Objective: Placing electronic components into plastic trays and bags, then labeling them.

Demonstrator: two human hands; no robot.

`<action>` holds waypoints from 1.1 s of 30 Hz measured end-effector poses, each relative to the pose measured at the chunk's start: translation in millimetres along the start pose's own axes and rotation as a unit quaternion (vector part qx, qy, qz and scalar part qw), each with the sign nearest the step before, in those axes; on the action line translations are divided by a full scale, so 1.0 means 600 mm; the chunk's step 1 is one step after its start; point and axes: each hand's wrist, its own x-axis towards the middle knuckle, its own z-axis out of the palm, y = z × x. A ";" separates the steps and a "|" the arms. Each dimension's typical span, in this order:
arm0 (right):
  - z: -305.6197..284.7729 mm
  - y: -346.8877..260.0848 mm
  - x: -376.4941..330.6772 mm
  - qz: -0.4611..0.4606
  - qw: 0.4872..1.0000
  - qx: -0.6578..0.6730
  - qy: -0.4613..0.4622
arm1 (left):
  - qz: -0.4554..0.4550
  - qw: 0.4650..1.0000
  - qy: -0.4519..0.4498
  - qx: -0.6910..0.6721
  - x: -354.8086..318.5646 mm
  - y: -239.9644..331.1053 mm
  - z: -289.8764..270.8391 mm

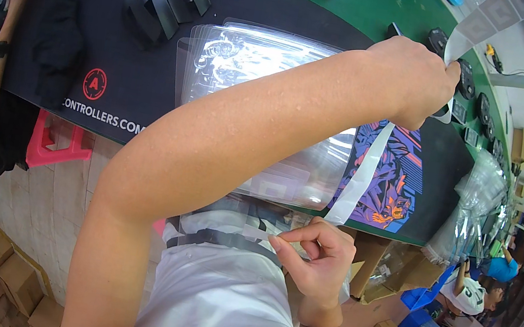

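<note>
I see a white strip (pixel 363 173) stretched taut between my two hands, running across the colourful mat (pixel 394 179). My left hand (pixel 409 81) is closed in a fist, pinching the strip's far end up by the row of dark round parts (pixel 466 80). My right hand (pixel 315 259) pinches the near end between thumb and forefinger, the other fingers curled. Under my left forearm lies a stack of clear plastic trays (pixel 237 62), on the green table (pixel 371 5).

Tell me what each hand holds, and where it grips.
Both hold one translucent strip: the left hand pinches its upper part, the right hand pinches its lower end near the stack of clear plastic trays.
</note>
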 end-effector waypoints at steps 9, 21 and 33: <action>0.010 0.002 0.005 0.022 1.000 -0.013 0.002 | -0.003 1.000 0.001 0.000 -0.002 -0.002 -0.001; 0.033 0.034 0.004 -0.024 0.994 -0.069 0.077 | -0.002 1.000 -0.001 -0.015 0.001 -0.005 -0.003; 0.059 0.076 0.001 -0.007 0.987 0.104 0.121 | 0.012 1.000 0.004 -0.019 0.000 -0.012 0.004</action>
